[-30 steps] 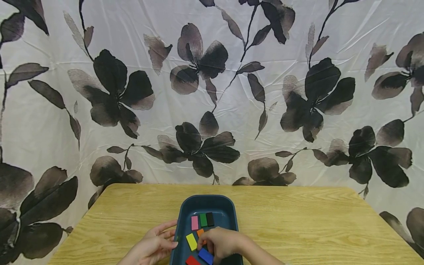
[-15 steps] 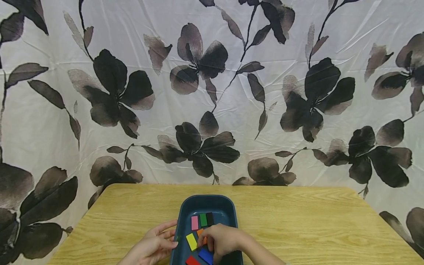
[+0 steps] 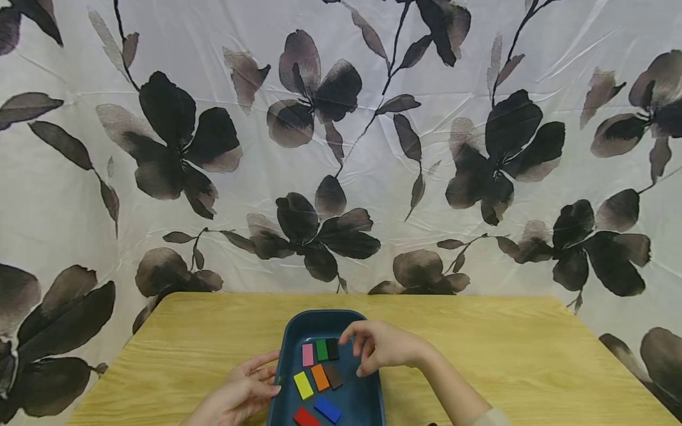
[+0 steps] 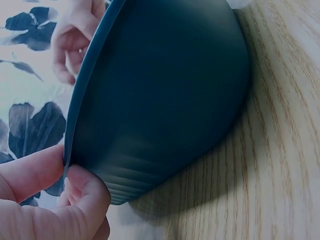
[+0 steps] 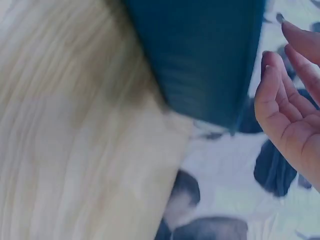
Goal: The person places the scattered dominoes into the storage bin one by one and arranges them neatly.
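Note:
A dark teal tray (image 3: 358, 404) holds several small flat coloured blocks. At its far end a pink block (image 3: 308, 355), a green block (image 3: 322, 349) and a black block (image 3: 333, 348) lie in a row. Below them are a yellow block (image 3: 303, 385), an orange block (image 3: 320, 377) and a brown block (image 3: 333, 376). Nearest me lie a blue block (image 3: 327, 409) and a red block (image 3: 306, 417). My left hand (image 3: 240, 387) pinches the tray's left rim between thumb and fingers, as the left wrist view shows. Above the right rim hovers my right hand (image 3: 389, 345), fingers loosely bent, nothing in them.
The tray stands on a wood-grain table (image 3: 469, 361). Behind the table's far edge hangs a white cloth (image 3: 405, 195) printed with dark flowers. A small dark object (image 3: 433, 423) shows at the bottom edge, beside the right forearm.
My right hand has lifted from among the blocks and moved up and right over the rim, uncovering the brown block. The left hand stays on the tray. The head view has shifted slightly.

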A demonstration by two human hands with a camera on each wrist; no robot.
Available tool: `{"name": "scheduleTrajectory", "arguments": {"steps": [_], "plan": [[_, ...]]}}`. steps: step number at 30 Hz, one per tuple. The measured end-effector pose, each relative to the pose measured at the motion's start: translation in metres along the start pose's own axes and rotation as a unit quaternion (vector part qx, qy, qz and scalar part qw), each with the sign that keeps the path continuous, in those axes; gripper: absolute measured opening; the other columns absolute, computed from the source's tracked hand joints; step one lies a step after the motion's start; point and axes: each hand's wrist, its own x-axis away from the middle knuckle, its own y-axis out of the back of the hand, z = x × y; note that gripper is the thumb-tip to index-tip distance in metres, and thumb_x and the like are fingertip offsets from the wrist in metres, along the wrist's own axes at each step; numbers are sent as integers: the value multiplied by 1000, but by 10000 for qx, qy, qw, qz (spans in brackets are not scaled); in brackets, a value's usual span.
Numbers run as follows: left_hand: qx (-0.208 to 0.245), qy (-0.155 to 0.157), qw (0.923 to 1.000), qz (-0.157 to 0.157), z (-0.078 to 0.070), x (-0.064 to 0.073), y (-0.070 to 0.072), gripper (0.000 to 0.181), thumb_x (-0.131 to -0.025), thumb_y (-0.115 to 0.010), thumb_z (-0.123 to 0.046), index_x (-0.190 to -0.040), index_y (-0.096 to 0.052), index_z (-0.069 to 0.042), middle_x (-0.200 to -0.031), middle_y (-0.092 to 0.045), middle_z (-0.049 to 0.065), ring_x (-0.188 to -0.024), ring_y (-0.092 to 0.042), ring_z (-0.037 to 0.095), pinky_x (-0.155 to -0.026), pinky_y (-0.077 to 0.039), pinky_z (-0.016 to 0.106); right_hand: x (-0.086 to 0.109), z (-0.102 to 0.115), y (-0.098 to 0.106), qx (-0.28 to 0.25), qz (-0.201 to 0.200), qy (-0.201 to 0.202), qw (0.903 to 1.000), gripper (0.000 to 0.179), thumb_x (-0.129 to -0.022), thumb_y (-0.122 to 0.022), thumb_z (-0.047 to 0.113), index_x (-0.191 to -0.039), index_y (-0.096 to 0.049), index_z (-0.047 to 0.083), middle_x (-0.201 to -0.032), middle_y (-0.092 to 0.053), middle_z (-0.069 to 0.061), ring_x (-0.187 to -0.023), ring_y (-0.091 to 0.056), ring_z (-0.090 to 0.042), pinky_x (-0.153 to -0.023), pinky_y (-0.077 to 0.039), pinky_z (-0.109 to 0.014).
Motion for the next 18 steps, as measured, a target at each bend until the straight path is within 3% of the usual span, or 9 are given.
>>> {"name": "scheduleTrajectory", "arguments": {"steps": [3,10,14,18], "plan": [[80,-27,10000,48,0,2,3,70,-83,-51,18,-143,-18,6,-102,-55,9,-92,-54,19,-81,-49,27,9,-3,10,127,-129,151,9997,44,-73,-71,-4,-114,-59,7,-88,-54,-14,-73,-57,-17,-64,-49,-26],[-10,37,9984,567,6,6,8,70,-87,-50,14,-145,-11,7,-107,-52,11,-93,-56,18,-85,-49,29,43,-29,31,437,-449,201,9978,43,-74,-73,4,-114,-57,7,-92,-55,-14,-77,-56,-16,-73,-49,-29],[-900,-90,9943,562,4,6,10,69,-89,-53,4,-144,-12,9,-118,-51,16,-99,-57,22,-90,-46,40,63,-39,43,515,-611,190,9966,43,-74,-73,4,-113,-56,7,-90,-54,-16,-76,-55,-16,-72,-49,-29],[-2234,-249,9735,423,-4,10,21,64,-94,-55,-13,-141,-20,10,-120,-51,17,-101,-54,22,-88,-46,45,84,-47,54,529,-727,185,9958,43,-76,-73,5,-114,-55,5,-88,-54,-12,-78,-54,-17,-68,-49,-28]]}}
